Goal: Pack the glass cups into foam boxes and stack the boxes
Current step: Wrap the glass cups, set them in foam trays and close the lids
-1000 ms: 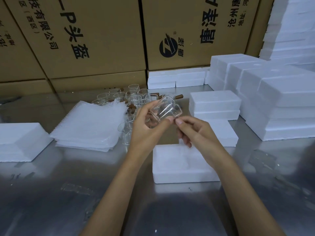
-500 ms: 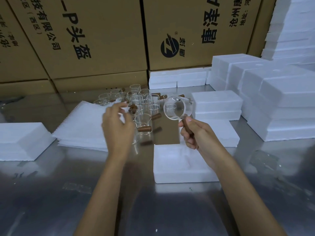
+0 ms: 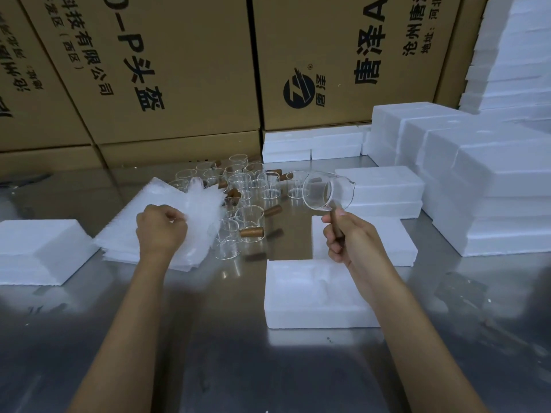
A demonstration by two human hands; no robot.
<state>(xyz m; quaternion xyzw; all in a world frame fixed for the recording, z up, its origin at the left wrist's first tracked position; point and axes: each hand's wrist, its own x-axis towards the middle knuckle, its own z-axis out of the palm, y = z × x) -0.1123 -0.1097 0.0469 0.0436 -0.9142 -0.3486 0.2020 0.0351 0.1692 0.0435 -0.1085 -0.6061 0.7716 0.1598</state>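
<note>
Since half a second ago, left hand (image 3: 161,231) is now pinching a bubble sheet (image 3: 202,210) off the pile (image 3: 125,239). Right hand (image 3: 347,236) is gripping the glass cup (image 3: 328,190) by its handle, tilted, at frame center-right above the open foam box (image 3: 301,296), whose hollows are holding nothing.

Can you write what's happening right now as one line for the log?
left hand: pinching sheet off pile | right hand: holding cup by handle, tilted | open box: empty
</note>
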